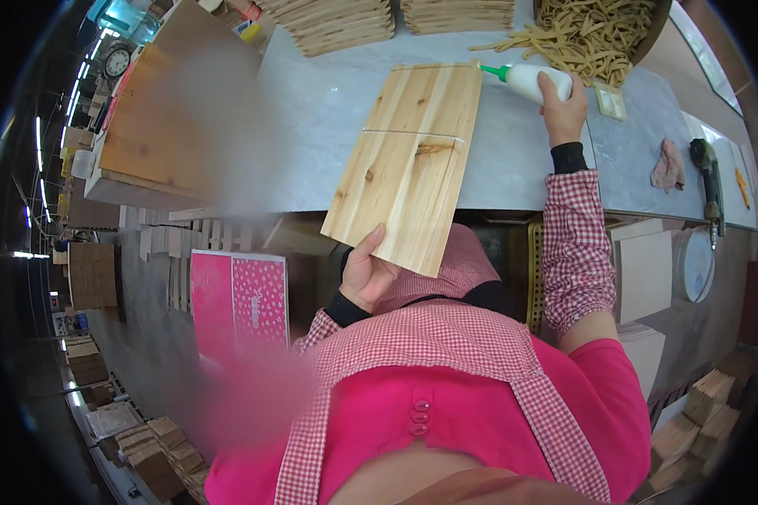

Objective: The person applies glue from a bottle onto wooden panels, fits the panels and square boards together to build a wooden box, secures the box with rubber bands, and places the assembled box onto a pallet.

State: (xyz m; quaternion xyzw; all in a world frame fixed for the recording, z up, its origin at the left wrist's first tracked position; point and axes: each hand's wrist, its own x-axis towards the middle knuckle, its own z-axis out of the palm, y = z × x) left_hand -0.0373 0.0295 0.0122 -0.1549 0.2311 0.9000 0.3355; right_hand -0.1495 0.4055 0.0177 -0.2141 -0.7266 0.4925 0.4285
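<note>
Between the two hands, a wooden board (pixel 406 181) extends over the bench (pixel 312 118), its long axis running from the left hand (pixel 370 273) away and slightly rightward. The left hand grips its near end, thumb uppermost. The right hand (pixel 563 108) is wrapped around a white bottle (pixel 531 82), whose green nozzle (pixel 497 73) points leftward at the board's far right corner; contact cannot be determined. Left of the left hand, a pink panel (pixel 257 299) bears lettering too small to read. The board's near end overhangs the bench edge; bench surface extends leftward toward a brown box (pixel 156 118). Beyond the right hand lie tan strips (pixel 589 38).
</note>
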